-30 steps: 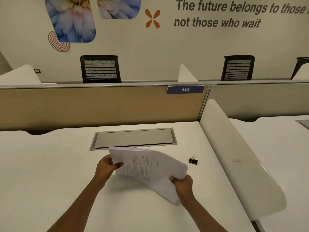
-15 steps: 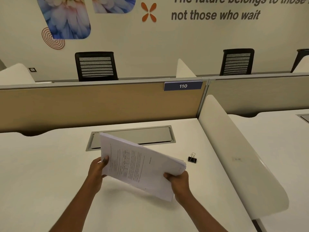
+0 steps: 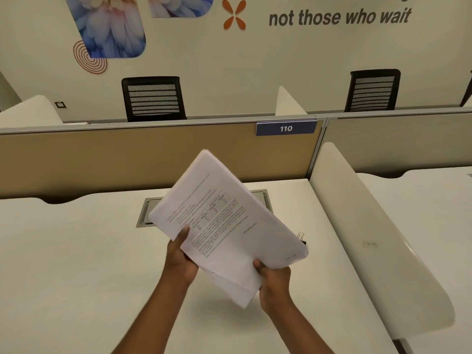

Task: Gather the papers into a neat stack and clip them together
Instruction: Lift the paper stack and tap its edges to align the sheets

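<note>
- While the papers (image 3: 224,215) are held tilted in the air above the table (image 3: 76,251), the gathering step is in hand; both hands grip them.
- The left hand (image 3: 180,261) holds the near-left edge, thumb on the printed face; the right hand (image 3: 274,279) pinches the lower right corner.
- Lower sheets poke out unevenly at the bottom corner, so the papers look not yet square; the next move likely calls for tapping an edge on the table to align them.
- The clip (image 3: 301,237) lies on the table just past the papers' right edge, partly hidden; one hand must let go to fetch it.
</note>
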The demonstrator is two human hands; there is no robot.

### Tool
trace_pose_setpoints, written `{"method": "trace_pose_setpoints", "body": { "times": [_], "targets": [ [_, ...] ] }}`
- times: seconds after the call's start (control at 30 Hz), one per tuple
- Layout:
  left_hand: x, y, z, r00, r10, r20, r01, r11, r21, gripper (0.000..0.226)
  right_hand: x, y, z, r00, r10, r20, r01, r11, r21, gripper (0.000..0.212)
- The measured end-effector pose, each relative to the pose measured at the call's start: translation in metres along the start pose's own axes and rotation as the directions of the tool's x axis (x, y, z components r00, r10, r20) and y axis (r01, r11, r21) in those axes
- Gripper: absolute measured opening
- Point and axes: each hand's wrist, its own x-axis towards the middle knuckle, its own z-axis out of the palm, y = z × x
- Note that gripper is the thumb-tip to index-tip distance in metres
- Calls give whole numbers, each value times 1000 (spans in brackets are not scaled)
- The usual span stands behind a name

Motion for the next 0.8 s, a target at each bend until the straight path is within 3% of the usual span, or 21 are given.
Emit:
{"method": "trace_pose_setpoints", "body": {
  "times": [0.07, 0.2, 0.3, 0.5, 0.63, 0.7, 0.8],
  "targets": [
    [-1, 1, 13, 996, 48, 70, -55, 994, 94, 51, 0, 3, 2, 1000, 10, -9, -9, 998, 60, 48],
    [-2, 4, 41, 985, 152, 81, -169, 948, 270, 47, 3, 4, 0, 1000, 19, 5, -19, 983, 184, 51],
    [-8, 12, 48, 974, 193, 121, -224, 907, 356, 43, -2, 10, 8, 999, 43, 23, -48, 962, 269, 70],
    [1, 16, 48, 967, 251, 47, -244, 851, 465, 40, 2, 22, 11, 996, 55, 72, -76, 943, 324, 88],
    [9, 18, 49, 968, 249, 9, -220, 839, 498, 36, 4, 29, 4, 995, 52, 85, -62, 990, 124, 83],
    [14, 22, 49, 969, 247, 4, -214, 830, 516, 35, 6, 28, -4, 990, 52, 129, -50, 999, -18, 91],
    [19, 28, 45, 969, 247, 18, -221, 828, 515, 36, 15, 14, -22, 990, -18, 137, 42, 984, -173, 92]
  ]
}}
